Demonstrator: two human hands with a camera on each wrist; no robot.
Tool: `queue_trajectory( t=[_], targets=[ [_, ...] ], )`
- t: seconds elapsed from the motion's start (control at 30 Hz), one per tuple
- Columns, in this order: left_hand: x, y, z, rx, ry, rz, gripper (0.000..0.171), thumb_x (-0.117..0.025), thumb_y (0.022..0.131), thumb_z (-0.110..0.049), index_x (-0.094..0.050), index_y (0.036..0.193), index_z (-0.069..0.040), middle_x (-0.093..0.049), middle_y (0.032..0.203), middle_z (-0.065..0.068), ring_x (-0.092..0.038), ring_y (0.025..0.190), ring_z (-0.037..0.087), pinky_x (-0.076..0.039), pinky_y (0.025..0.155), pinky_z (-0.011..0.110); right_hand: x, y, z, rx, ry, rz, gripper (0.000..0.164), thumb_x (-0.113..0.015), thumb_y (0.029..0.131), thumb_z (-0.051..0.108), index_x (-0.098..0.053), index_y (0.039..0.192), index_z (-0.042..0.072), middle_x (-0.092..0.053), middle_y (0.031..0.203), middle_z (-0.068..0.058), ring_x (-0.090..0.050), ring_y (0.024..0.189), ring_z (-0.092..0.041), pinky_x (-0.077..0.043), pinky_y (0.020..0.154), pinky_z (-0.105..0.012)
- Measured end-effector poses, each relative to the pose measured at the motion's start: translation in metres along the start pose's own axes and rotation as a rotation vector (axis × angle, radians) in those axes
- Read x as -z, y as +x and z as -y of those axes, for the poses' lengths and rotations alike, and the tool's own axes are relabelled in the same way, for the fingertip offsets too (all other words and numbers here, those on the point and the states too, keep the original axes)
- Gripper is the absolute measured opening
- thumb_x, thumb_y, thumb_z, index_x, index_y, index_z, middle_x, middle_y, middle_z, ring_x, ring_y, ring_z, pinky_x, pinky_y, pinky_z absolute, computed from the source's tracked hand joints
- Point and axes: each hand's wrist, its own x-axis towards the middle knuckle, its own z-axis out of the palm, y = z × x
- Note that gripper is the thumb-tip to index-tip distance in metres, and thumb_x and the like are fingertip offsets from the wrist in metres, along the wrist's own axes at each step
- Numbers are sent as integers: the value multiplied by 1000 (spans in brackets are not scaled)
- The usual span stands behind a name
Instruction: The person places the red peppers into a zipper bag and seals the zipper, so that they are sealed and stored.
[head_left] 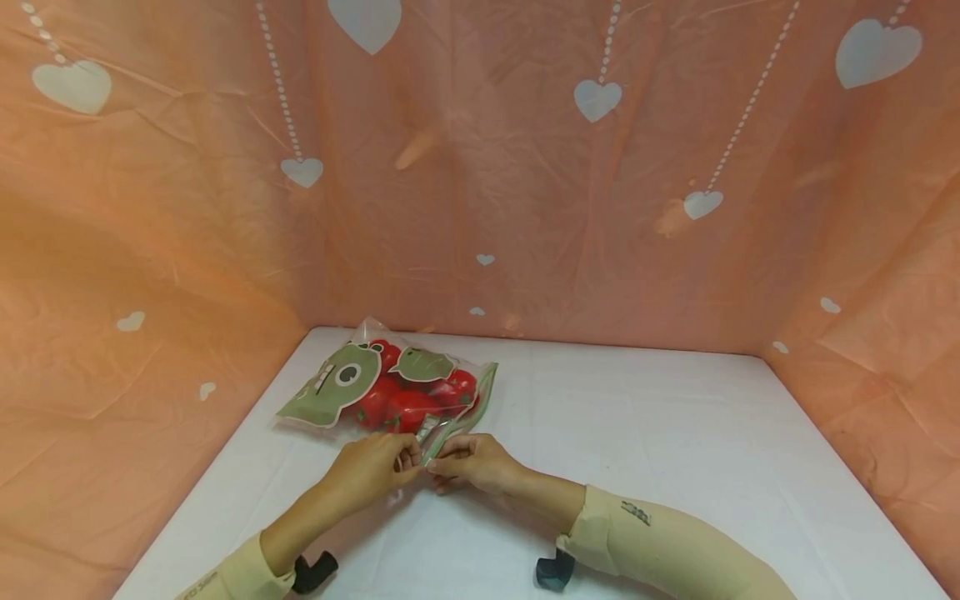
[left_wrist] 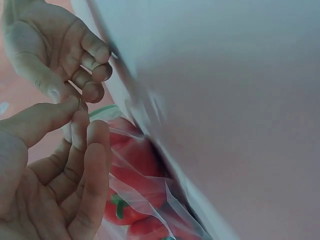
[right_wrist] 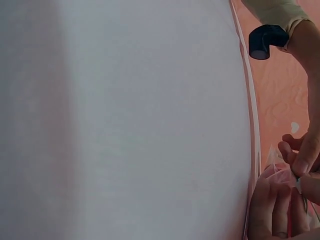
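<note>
A clear zip bag [head_left: 322, 406] with a green cartoon print lies at the back left of the table. Several red bell peppers [head_left: 411, 408] show through its plastic. Along the bag's right side runs a green zip edge [head_left: 486, 390]. At the near end of that edge, my left hand [head_left: 367, 472] pinches the corner between thumb and fingers. Right beside it, my right hand [head_left: 483, 464] pinches the same corner from the other side. In the left wrist view, the fingertips of both hands meet at the corner, which they mostly hide.
A white table [head_left: 637, 450] extends to the right of the bag. Orange curtains [head_left: 525, 208] with white hearts stand behind and on both sides. Dark camera mounts [head_left: 555, 570] sit by both wrists, near the beige sleeves [head_left: 660, 533].
</note>
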Motion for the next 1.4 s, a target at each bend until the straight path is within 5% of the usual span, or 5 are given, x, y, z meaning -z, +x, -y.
queue_trajectory(
  t=[0.6,1.4],
  targets=[
    [1,4,7,-38,-74,55,22,-84,91,-18,-65,83,-26,-61,74,-19,-55,72,-2,-46,63,29,1,4,-2,27,-29,-55,16,-75,97,-3,-70,103,-16,-78,84,-14,-72,68,-14,-65,76,-36],
    [-2,4,6,-118,-46,58,25,-84,92,-15,-63,84,-26,-59,75,-19,-53,70,-3,-44,58,26,24,14,1,31,-136,-73,16,-74,99,3,-72,103,-12,-79,95,-23,-76,76,-16,-64,77,-35]
  ],
)
